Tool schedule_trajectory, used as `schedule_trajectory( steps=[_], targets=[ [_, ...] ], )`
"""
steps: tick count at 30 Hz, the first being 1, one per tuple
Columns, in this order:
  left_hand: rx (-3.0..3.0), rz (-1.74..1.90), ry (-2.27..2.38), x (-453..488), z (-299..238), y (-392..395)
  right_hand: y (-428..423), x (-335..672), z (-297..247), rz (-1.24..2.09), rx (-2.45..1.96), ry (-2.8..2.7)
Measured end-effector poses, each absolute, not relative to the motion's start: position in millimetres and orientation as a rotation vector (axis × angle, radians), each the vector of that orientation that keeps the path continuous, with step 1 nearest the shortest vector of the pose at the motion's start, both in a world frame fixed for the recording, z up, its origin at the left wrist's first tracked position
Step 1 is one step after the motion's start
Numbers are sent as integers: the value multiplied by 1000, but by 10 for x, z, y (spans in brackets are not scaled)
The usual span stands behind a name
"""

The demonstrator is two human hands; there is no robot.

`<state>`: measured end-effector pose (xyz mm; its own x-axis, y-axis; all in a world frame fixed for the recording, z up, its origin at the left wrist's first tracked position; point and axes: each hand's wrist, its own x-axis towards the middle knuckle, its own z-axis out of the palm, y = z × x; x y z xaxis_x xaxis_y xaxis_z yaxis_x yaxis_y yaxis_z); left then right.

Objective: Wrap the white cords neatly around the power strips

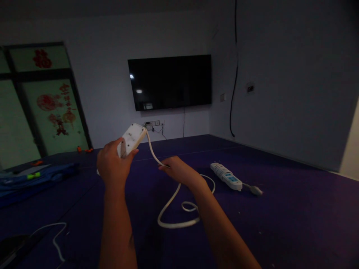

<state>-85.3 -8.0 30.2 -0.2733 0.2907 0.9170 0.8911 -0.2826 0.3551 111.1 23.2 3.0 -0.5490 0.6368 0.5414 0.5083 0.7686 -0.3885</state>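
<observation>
My left hand (113, 163) is closed around a white power strip (132, 137), held up in the air with its far end pointing away. A white cord (174, 209) leaves that far end and drops to my right hand (179, 170), which pinches it a short way along. Below my right hand the cord hangs and loops on the dark purple floor mat (280, 216). A second white power strip (226, 176) with blue sockets lies on the mat to the right of my right hand, apart from it.
A dark television (169, 82) hangs on the far wall above wall sockets (153, 124). A black cable (233, 97) runs down the right wall. Blue cloth (33, 181) lies at the left. Another thin white cord (54, 235) lies at the lower left.
</observation>
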Motion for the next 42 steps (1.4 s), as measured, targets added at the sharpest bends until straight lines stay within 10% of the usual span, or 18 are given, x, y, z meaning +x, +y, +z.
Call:
schedule_trajectory(
  steps=[16, 42],
  targets=[
    [-2017, -778, -1471, -624, 282, -37, 60, 1062, 151, 77, -742, -2219],
    [-3276, -1483, -1445, -762, 328, -464, 324, 1584, 59, 1024, -502, -1827]
  ],
)
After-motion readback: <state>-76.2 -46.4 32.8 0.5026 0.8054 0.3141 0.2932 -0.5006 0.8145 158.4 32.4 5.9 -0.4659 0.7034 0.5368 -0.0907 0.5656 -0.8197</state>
